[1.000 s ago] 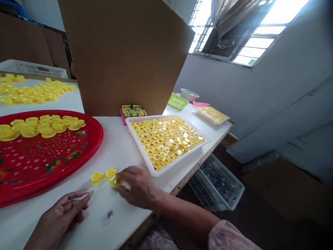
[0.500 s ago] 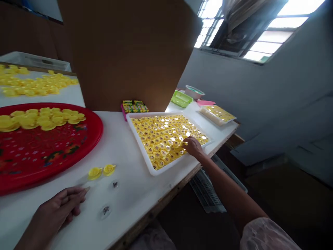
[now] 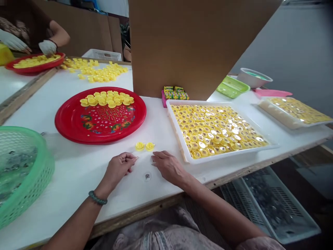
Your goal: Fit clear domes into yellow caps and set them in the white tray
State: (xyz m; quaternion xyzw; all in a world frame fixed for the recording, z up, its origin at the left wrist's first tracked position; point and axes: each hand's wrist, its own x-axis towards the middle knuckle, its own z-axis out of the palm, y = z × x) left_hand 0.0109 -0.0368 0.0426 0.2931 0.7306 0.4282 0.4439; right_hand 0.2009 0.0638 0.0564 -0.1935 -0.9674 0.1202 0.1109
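— And here are the two yellow pieces, the left one (image 3: 139, 146) and the right one (image 3: 150, 146), side by side on the white table (image 3: 85, 180), just beyond the fingertips!
— How are the fingers?
— Left hand (image 3: 118, 168): thumb and forefinger pinched together, just nearer the wearer than the left one. I can't tell if anything sits between them. Right hand (image 3: 169, 167): fingers curled down, tips close by the right one; whether they meet or hold something, I can't tell.
— And the clear disc (image 3: 147, 176)?
— Flat on the table between the hands, nearer the wearer than the fingertips, dark print in its middle.
— Room to move?
— Bare table from the disc to the wooden front edge (image 3: 161, 205). The white tray (image 3: 192, 160), packed with yellow pieces, stands close on the right; the red tray (image 3: 78, 125) lies beyond and left, yellow pieces along its far side. Green basket (image 3: 49, 166) at far left.
— Further out?
— Cardboard (image 3: 187, 45) rises behind the small boxes (image 3: 175, 93), loose yellow pieces (image 3: 104, 73) lie left of it, and a co-worker's gloved hand (image 3: 48, 47) is over another red tray (image 3: 31, 71). Pale wall (image 3: 299, 52) at right, crate (image 3: 288, 234) below the table.
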